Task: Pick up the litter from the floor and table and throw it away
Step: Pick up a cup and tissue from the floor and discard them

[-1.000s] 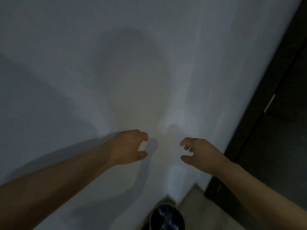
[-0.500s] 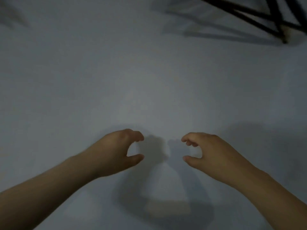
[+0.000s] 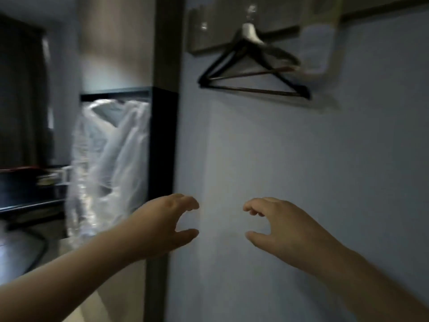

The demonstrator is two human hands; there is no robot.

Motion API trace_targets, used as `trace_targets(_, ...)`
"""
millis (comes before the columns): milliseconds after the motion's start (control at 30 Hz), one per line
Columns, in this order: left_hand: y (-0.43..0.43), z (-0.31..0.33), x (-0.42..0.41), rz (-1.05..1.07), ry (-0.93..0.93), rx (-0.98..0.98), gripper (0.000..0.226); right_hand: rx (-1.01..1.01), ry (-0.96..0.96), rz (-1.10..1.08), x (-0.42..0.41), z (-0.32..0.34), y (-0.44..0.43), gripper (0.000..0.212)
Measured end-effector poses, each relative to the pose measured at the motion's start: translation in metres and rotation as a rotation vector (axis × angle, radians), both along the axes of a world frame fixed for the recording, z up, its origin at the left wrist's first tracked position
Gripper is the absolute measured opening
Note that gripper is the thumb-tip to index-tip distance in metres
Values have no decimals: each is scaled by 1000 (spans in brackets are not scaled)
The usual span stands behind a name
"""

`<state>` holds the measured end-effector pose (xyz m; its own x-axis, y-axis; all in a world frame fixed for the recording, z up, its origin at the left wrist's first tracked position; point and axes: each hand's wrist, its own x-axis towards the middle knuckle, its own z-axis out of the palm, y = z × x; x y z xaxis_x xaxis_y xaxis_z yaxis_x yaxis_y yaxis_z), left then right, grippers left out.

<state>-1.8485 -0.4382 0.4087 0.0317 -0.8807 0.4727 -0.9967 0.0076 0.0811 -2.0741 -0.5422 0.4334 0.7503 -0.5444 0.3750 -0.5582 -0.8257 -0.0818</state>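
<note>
Both hands empty, fingers loosely curled: left hand (image 3: 162, 226) and right hand (image 3: 285, 231) at lower centre, facing wall (image 3: 301, 147). No litter in view; dim light could leave pieces missed.

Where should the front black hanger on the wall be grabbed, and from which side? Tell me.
By its long bottom bar, from below and in front. The hanger hangs from a hook flat against the wall, so that bar is its lowest, most open part.
</note>
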Motion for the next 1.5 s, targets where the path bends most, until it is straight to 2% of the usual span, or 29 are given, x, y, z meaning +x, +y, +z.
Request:
trace_targets(333, 228, -17, 215, 443, 59, 58, 48, 43, -10, 441, 293, -20, 144, 45)
trace_targets(467, 290, -27, 275, 570, 88, 72, 43, 64, 21, 563, 386, -28, 190, 47)
trace_targets(567, 321, -36, 318, 629, 99, 83, 47, 55, 55, 634, 443, -34, 212, 48)
trace_targets(833, 346, -52, 441, 752, 109, 88, 49, 37, 107, 758, 590, -52, 229, 47)
trace_targets(1200, 346, -38, 639, 874, 93, 46, 46, 67, 96, 897, 811, -45, 221, 50)
trace_targets(1500, 385, -63, 798, 919, 103, 104, 43, 75, 136, 938, 978, -71, 254, 48)
